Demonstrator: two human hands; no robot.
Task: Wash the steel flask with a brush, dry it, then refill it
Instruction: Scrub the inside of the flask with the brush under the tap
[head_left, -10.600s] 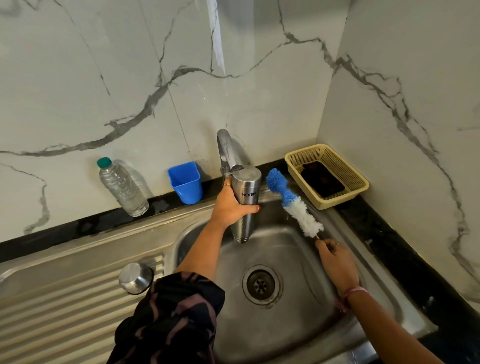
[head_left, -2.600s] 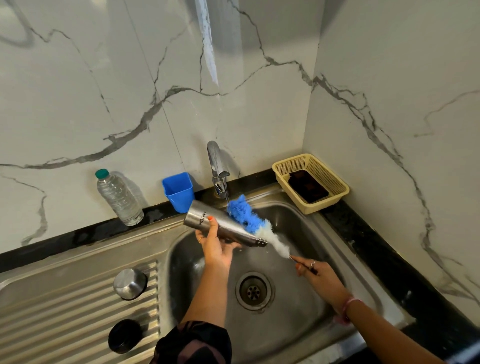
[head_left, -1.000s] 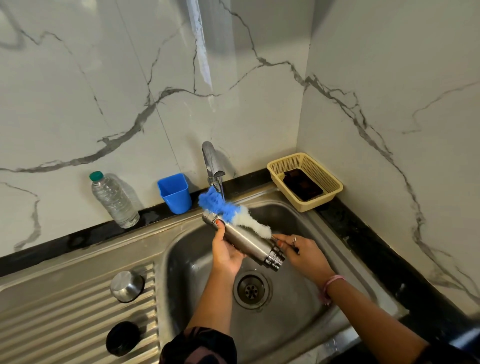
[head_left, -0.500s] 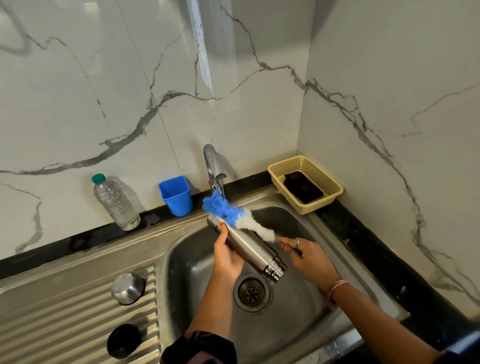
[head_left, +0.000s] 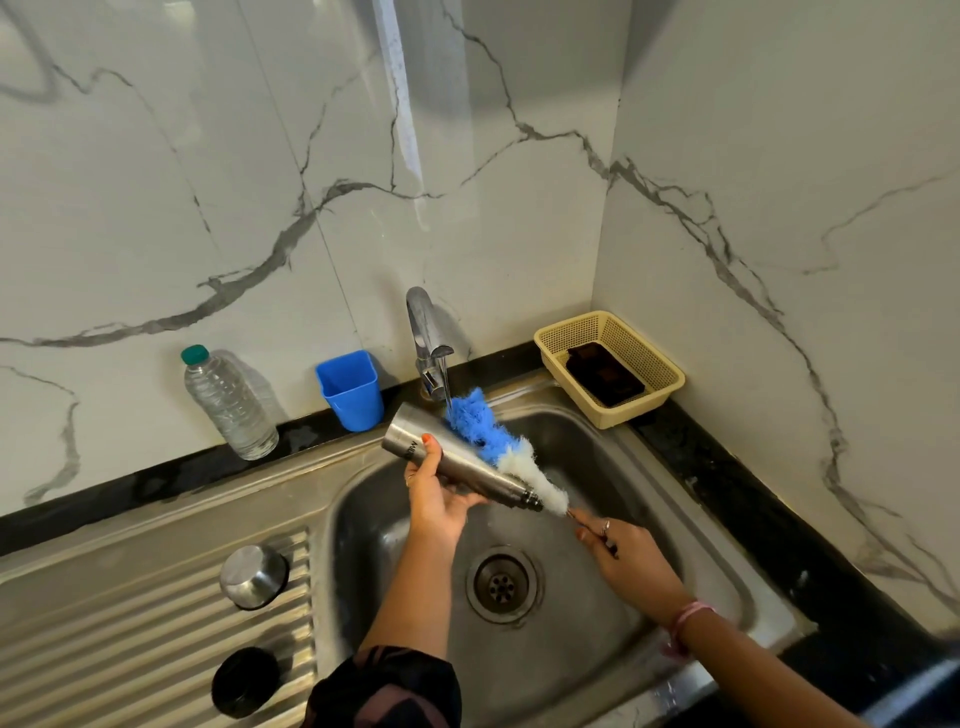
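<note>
The steel flask (head_left: 470, 468) lies tilted over the sink bowl, base up to the left and open mouth down to the right. My left hand (head_left: 439, 496) grips it round the middle from below. A blue and white bottle brush (head_left: 498, 447) lies along the flask's far side under the tap (head_left: 427, 338). My right hand (head_left: 626, 553) pinches the brush's thin handle just below the flask's mouth.
The sink (head_left: 691, 525) has a drain (head_left: 501, 583) under my hands. On the ribbed drainboard sit a steel cap (head_left: 253, 576) and a black lid (head_left: 244, 680). A water bottle (head_left: 228, 402), blue cup (head_left: 351, 389) and yellow basket (head_left: 610, 366) line the back counter.
The brush has slid down along the flask's outside toward its mouth. My right hand pulled back to the right and lower. The flask rose slightly toward the tap.
</note>
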